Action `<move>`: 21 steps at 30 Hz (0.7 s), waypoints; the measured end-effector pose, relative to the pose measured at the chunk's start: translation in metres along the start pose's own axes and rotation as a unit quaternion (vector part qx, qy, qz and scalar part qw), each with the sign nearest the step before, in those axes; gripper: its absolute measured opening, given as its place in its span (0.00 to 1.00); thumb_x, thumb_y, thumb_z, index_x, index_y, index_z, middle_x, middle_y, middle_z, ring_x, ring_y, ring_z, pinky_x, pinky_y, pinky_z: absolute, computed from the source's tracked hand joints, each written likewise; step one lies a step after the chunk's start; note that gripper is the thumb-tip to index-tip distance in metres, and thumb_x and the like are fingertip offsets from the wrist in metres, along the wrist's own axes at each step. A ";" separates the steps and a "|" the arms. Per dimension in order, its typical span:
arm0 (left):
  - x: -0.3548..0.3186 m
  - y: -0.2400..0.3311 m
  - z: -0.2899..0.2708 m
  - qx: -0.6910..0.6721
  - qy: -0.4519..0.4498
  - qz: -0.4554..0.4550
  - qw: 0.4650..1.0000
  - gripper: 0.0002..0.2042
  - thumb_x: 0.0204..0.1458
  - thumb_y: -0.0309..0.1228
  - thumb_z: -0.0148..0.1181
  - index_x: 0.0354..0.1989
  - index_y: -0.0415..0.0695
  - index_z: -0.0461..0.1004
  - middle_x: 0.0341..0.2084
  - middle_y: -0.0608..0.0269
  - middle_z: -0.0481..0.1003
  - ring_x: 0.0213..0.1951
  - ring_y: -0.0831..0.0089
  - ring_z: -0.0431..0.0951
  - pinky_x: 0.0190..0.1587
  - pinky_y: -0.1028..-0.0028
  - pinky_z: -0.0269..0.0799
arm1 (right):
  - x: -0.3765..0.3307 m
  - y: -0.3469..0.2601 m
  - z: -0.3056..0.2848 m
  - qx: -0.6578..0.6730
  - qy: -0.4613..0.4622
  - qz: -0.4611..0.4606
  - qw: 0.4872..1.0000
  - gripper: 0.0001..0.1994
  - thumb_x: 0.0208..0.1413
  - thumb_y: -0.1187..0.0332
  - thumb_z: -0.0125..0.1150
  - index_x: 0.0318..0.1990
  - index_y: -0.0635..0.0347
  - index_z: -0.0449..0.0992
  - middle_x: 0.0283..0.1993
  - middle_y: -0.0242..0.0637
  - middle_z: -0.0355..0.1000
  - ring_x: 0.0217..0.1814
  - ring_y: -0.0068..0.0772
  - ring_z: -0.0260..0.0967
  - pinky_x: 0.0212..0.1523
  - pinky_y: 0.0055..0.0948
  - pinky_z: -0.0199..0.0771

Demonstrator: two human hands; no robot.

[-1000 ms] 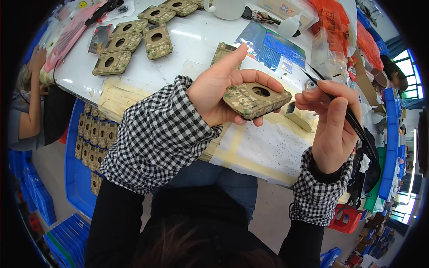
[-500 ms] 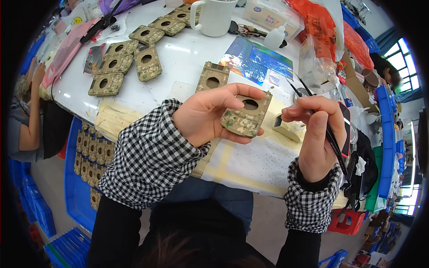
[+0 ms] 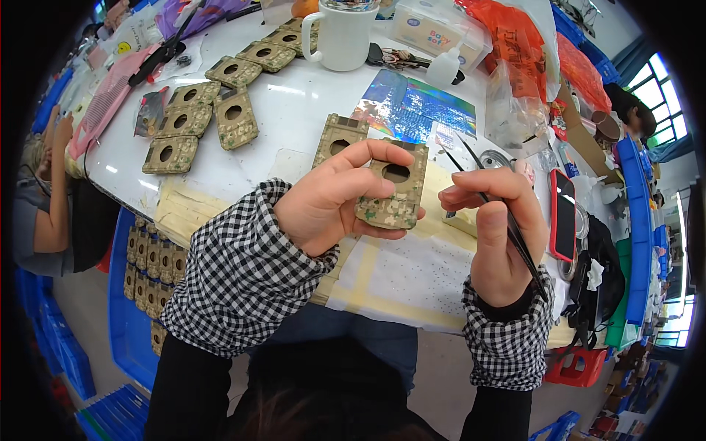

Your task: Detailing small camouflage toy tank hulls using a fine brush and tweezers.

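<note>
My left hand (image 3: 316, 209) grips a camouflage-patterned housing (image 3: 390, 209) with a round hole near its top, thumb on its face and fingers around the edges. Black tweezers (image 3: 525, 253) are pinched in my right hand (image 3: 507, 224), just right of the housing. Their two tips stand apart, pointing up and away over the table, touching nothing that I can make out. A similar housing (image 3: 347, 128) lies behind my left hand. Partly hidden behind my right fingers is a small pale yellow block (image 3: 463, 222). Dotted white paper (image 3: 412, 283) lies beneath both hands.
Several more camouflage housings (image 3: 176, 121) lie at the left, and others fill a blue crate (image 3: 121, 323) below the table. A white mug (image 3: 346, 40), shiny holographic sheet (image 3: 419, 110), squeeze bottle (image 3: 443, 67) and red-edged phone (image 3: 563, 213) stand or lie around the work area.
My right hand and the tweezers have moved left and slightly down, uncovering the phone. The held housing has shifted slightly left with my left hand. The whole view has shifted a little.
</note>
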State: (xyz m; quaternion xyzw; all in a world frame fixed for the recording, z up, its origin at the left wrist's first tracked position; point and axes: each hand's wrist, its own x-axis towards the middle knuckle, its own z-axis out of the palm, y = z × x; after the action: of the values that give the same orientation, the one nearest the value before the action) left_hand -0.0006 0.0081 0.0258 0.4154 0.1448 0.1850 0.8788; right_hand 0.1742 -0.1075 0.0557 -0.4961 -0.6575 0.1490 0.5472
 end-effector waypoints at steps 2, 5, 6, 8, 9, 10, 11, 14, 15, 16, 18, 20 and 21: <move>0.000 0.001 0.000 -0.002 0.009 -0.002 1.000 0.18 0.55 0.28 0.48 0.55 0.45 0.61 0.49 0.55 0.70 0.48 0.60 0.76 0.40 0.67 0.77 | 0.002 0.001 0.000 -0.018 -0.010 -0.009 1.000 0.11 0.61 0.67 0.54 0.43 0.67 0.74 0.34 0.39 0.73 0.35 0.27 0.71 0.38 0.23 0.69; 0.000 0.001 0.001 -0.001 0.024 -0.001 1.000 0.17 0.55 0.28 0.47 0.54 0.46 0.61 0.47 0.56 0.71 0.47 0.63 0.77 0.40 0.68 0.78 | 0.004 0.001 0.001 -0.046 -0.012 -0.047 0.998 0.08 0.57 0.72 0.58 0.40 0.67 0.75 0.32 0.40 0.73 0.32 0.31 0.71 0.35 0.25 0.69; 0.001 0.001 0.002 0.000 0.029 0.000 1.000 0.17 0.55 0.28 0.47 0.54 0.46 0.61 0.47 0.56 0.72 0.47 0.64 0.77 0.40 0.68 0.78 | 0.003 0.000 0.001 -0.053 -0.014 -0.054 0.997 0.07 0.56 0.73 0.59 0.40 0.66 0.75 0.32 0.40 0.73 0.31 0.32 0.71 0.34 0.25 0.69; 0.001 0.001 0.000 -0.022 0.019 0.000 1.000 0.16 0.55 0.27 0.49 0.52 0.45 0.62 0.45 0.56 0.72 0.46 0.64 0.77 0.42 0.66 0.79 | 0.004 -0.004 0.001 -0.076 -0.021 -0.075 0.994 0.09 0.53 0.71 0.63 0.39 0.66 0.76 0.31 0.40 0.73 0.31 0.35 0.70 0.33 0.27 0.70; 0.001 0.001 0.000 -0.032 0.013 0.001 0.999 0.15 0.54 0.26 0.50 0.52 0.45 0.62 0.44 0.56 0.72 0.46 0.64 0.78 0.43 0.65 0.79 | 0.005 -0.005 0.000 -0.094 -0.031 -0.094 0.991 0.10 0.52 0.70 0.64 0.39 0.66 0.76 0.31 0.40 0.73 0.30 0.36 0.70 0.33 0.27 0.70; 0.001 0.002 0.001 -0.029 0.016 0.004 0.999 0.15 0.54 0.26 0.50 0.51 0.45 0.62 0.44 0.57 0.72 0.46 0.65 0.78 0.43 0.65 0.79 | 0.005 -0.005 -0.001 -0.113 -0.041 -0.111 0.987 0.11 0.52 0.69 0.65 0.39 0.65 0.76 0.31 0.40 0.72 0.30 0.36 0.70 0.32 0.28 0.70; 0.000 0.002 0.001 -0.025 0.019 0.007 0.999 0.15 0.55 0.26 0.50 0.51 0.46 0.62 0.45 0.57 0.72 0.46 0.65 0.78 0.43 0.65 0.79 | 0.004 -0.007 0.000 -0.120 -0.040 -0.100 0.987 0.12 0.50 0.68 0.66 0.39 0.64 0.76 0.31 0.41 0.72 0.30 0.38 0.70 0.32 0.28 0.70; 0.001 0.001 0.000 -0.019 0.021 0.018 0.999 0.15 0.55 0.27 0.50 0.51 0.46 0.62 0.45 0.58 0.72 0.46 0.66 0.78 0.42 0.66 0.79 | 0.005 -0.006 0.000 -0.128 -0.040 -0.113 0.984 0.11 0.49 0.69 0.66 0.39 0.63 0.76 0.31 0.41 0.72 0.30 0.38 0.69 0.32 0.29 0.69; 0.002 0.001 0.000 -0.018 0.020 0.022 0.999 0.15 0.55 0.27 0.50 0.51 0.47 0.62 0.45 0.59 0.72 0.46 0.67 0.78 0.42 0.66 0.79 | 0.006 -0.006 0.000 -0.129 -0.034 -0.116 0.984 0.11 0.49 0.69 0.67 0.39 0.63 0.76 0.30 0.41 0.72 0.30 0.38 0.69 0.32 0.29 0.69; 0.002 0.001 -0.001 -0.015 0.020 0.019 0.999 0.15 0.55 0.28 0.49 0.51 0.47 0.62 0.45 0.59 0.72 0.46 0.67 0.78 0.42 0.67 0.79 | 0.006 -0.006 -0.001 -0.131 -0.033 -0.117 0.984 0.11 0.49 0.69 0.67 0.39 0.63 0.76 0.30 0.41 0.72 0.30 0.38 0.69 0.32 0.29 0.70; 0.002 0.002 0.000 -0.011 0.020 0.014 1.000 0.15 0.55 0.28 0.49 0.51 0.47 0.62 0.45 0.59 0.72 0.46 0.67 0.78 0.42 0.67 0.79 | 0.007 -0.004 -0.001 -0.133 -0.032 -0.121 0.983 0.11 0.49 0.69 0.67 0.39 0.63 0.76 0.30 0.41 0.71 0.30 0.38 0.69 0.32 0.29 0.70; 0.001 0.002 0.003 -0.001 0.036 0.021 0.999 0.15 0.56 0.29 0.47 0.52 0.46 0.61 0.46 0.57 0.72 0.43 0.71 0.78 0.37 0.73 0.79 | 0.006 -0.002 0.001 -0.126 -0.027 -0.117 0.985 0.11 0.49 0.69 0.67 0.39 0.63 0.76 0.30 0.41 0.71 0.30 0.38 0.69 0.31 0.29 0.70; 0.000 0.001 0.004 0.004 0.045 0.024 0.999 0.15 0.56 0.29 0.46 0.53 0.45 0.60 0.46 0.56 0.71 0.41 0.73 0.78 0.35 0.76 0.80 | 0.005 -0.001 0.002 -0.122 -0.025 -0.115 0.986 0.11 0.49 0.69 0.67 0.39 0.63 0.76 0.30 0.41 0.71 0.30 0.38 0.69 0.31 0.30 0.70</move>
State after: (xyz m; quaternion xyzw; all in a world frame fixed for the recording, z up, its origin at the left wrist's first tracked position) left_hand 0.0013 0.0063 0.0295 0.4139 0.1752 0.2239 0.8648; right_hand 0.1720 -0.1032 0.0588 -0.4766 -0.7367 0.0160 0.4794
